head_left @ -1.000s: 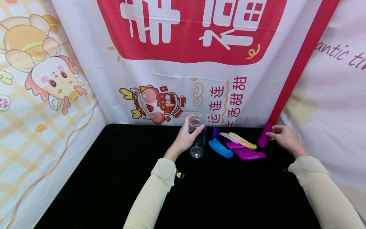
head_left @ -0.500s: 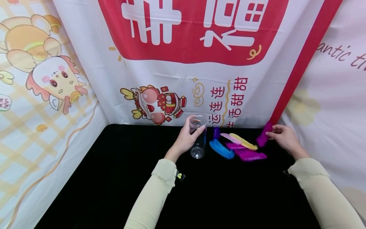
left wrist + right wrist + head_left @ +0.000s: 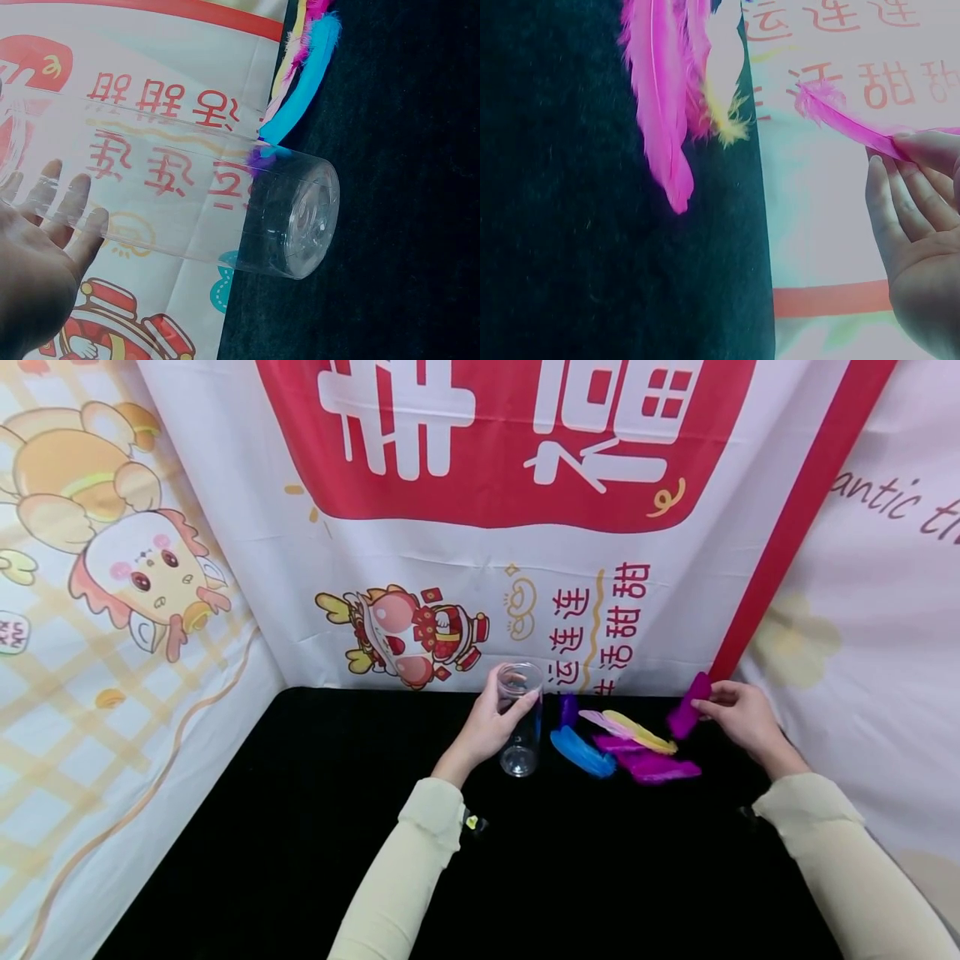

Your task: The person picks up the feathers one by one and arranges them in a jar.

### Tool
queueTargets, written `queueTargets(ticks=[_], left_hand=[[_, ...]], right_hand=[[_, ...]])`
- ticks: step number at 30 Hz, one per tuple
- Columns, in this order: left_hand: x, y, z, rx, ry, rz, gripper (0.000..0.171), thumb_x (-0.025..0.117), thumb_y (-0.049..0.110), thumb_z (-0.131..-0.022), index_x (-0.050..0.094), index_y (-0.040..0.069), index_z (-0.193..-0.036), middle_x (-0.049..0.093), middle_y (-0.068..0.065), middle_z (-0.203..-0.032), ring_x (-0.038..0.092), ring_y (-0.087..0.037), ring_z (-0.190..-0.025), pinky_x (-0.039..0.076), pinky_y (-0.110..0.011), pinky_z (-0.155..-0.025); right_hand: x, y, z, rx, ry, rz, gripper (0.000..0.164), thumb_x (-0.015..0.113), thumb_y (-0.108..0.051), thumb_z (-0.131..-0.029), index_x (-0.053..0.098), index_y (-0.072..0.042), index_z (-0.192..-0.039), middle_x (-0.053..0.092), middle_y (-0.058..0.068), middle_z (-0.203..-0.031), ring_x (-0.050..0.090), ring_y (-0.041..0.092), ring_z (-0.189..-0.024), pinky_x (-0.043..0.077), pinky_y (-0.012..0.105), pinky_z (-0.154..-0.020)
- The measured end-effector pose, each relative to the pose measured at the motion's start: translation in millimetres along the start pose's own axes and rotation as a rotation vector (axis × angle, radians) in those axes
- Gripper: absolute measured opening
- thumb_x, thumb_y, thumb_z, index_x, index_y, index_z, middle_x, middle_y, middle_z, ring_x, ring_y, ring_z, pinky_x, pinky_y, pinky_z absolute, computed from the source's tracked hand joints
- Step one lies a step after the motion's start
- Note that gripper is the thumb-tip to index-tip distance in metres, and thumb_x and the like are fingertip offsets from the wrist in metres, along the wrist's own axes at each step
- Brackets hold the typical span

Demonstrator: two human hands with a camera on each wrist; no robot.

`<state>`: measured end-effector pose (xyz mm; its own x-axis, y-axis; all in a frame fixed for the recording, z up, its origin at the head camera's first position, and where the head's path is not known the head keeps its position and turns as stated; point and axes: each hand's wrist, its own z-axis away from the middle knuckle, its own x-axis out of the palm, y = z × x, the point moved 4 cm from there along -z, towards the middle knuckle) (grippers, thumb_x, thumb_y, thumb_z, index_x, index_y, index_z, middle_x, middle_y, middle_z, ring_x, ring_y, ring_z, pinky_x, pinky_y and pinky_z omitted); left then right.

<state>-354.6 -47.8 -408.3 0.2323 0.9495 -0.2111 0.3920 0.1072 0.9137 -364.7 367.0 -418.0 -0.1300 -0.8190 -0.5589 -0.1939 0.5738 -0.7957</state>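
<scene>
My left hand grips a clear plastic cylinder near its open top. Nothing shows inside the cylinder, which is nearly upright at the table's back. In the left wrist view its round base faces right and the fingers wrap its side. My right hand pinches a magenta feather between thumb and fingers, above the table. The right wrist view shows that feather with its fluffy end pointing left. Between the hands lie a blue feather, a yellow feather and magenta feathers.
A dark purple feather lies at the table's back edge, beside the cylinder. Black cloth covers the table. Behind it hangs a printed white and red banner, with patterned cloth on the left side.
The right hand has shifted slightly left and tilted the magenta feather, raising it a little. The left hand and the cylinder stay almost still.
</scene>
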Motion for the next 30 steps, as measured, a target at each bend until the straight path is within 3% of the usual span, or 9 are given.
queueTargets(ticks=[5,11,20,30], left_hand=[[0.1,4.9,1.2,-0.005,-0.01,0.004,0.058,0.062,0.032,-0.104,0.033,0.011,-0.149,0.054,-0.012,-0.14,0.053,-0.036,-0.13,0.038,-0.051,-0.115],[0.8,-0.5,-1.2,0.002,0.01,-0.019,0.055,0.062,0.034,-0.104,0.035,0.014,-0.147,0.056,-0.006,-0.137,0.056,-0.027,-0.126,0.041,-0.047,-0.113],[0.2,-0.6,-1.8,0.001,0.007,-0.009,0.057,0.063,0.034,-0.103,0.035,0.013,-0.148,0.056,-0.009,-0.138,0.056,-0.024,-0.125,0.04,-0.048,-0.114],[0.5,-1.9,-0.4,-0.009,0.014,-0.015,0.064,0.063,0.033,-0.103,0.031,0.005,-0.151,0.056,-0.007,-0.138,0.057,-0.022,-0.124,0.04,-0.048,-0.114]], right_hand=[[2.1,-5.8,-0.1,-0.005,-0.003,0.006,0.031,0.074,-0.015,-0.096,0.063,0.01,-0.113,0.078,0.002,-0.092,0.072,0.004,-0.075,0.05,0.014,-0.067],[2.2,-18.4,0.8,0.004,-0.008,0.005,0.027,0.071,-0.009,-0.097,0.063,0.011,-0.112,0.077,0.013,-0.096,0.072,0.005,-0.075,0.049,0.013,-0.068],[2.9,-17.3,-0.8,0.003,0.0,-0.069,0.033,0.072,-0.014,-0.097,0.059,0.01,-0.115,0.074,-0.014,-0.092,0.074,0.006,-0.076,0.051,0.013,-0.07],[4.3,-21.1,0.3,-0.006,0.022,-0.13,0.033,0.074,-0.014,-0.096,0.062,0.012,-0.114,0.075,-0.011,-0.089,0.074,0.009,-0.075,0.054,0.015,-0.071]])
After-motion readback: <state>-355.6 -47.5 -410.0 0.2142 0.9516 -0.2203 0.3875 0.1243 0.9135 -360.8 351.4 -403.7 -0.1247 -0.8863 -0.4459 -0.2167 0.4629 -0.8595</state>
